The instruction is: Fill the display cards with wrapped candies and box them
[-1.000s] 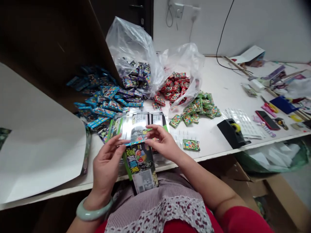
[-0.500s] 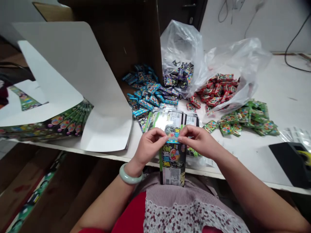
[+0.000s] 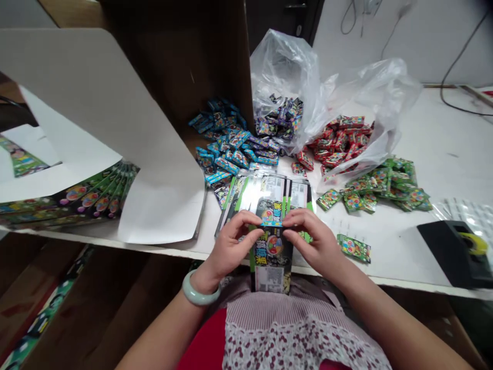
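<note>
Narrow pinch both sides: left hand (image 3: 228, 251) and right hand (image 3: 319, 241) hold opposite ends of a thin blue printed strip (image 3: 271, 224), above a flat black rectangular printed card (image 3: 274, 247) overhanging the white tabletop (image 3: 400, 246). Glossy sheet stack (image 3: 270, 186) just behind. Crumpled clear plastic bag (image 3: 392, 126) partly screens small red packets (image 3: 341, 141). Curled white cardboard (image 3: 165, 200) stands left.

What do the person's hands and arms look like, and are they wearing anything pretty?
Both the left hand and right hand are without gloves, and no sleeves cover the forearms. A smooth, round, pale green bangle circles the left wrist. None shows on the right.
</note>
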A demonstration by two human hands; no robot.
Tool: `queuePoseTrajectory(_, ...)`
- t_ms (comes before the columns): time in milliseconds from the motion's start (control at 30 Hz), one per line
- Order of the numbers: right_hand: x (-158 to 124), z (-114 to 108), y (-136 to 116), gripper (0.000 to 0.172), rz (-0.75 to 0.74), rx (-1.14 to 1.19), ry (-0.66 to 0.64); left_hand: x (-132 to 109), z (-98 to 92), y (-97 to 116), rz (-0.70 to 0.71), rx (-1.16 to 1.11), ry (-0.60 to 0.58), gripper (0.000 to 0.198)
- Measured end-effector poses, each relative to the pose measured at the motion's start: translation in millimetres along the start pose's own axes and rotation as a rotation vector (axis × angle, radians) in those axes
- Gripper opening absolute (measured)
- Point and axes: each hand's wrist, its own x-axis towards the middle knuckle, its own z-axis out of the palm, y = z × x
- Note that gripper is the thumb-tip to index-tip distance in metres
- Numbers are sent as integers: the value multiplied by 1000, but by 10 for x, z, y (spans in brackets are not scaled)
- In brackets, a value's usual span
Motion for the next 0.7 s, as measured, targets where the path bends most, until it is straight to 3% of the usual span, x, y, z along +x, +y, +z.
queuePoseTrajectory(167, 21, 120, -41, 5, -38, 45, 96, 42, 21, -23, -22, 103, 10, 12)
queuePoseTrajectory(267, 6, 58, 22, 9, -54, 22, 78, 96, 24, -41, 4, 138, 2, 8)
queuePoseTrajectory(333, -40, -160, 178, 19, 39, -14, 95, 131, 17, -52, 16, 148, 11, 5)
queuePoseTrajectory(400, -130, -514, 414, 25, 258, -184, 146, 163, 4, -63, 0, 160, 32, 5)
queuePoseTrajectory(467, -246, -899, 674, 21, 527, -473, 144, 193, -2, -70, -17, 171, 50, 6)
queuePoseTrajectory(533, -344, -1181, 891, 18, 636, -579, 122, 216, 9, -61, -24, 178, 66, 8)
queuePoseTrajectory(600, -396, -1289, 1037, 18, 659, -600, 105, 225, 35, -36, -24, 176, 57, 10)
queuePoseTrajectory(700, -462, -1228, 1200, 16, 638, -596, 72, 211, 65, -9, -10, 159, 23, 9)
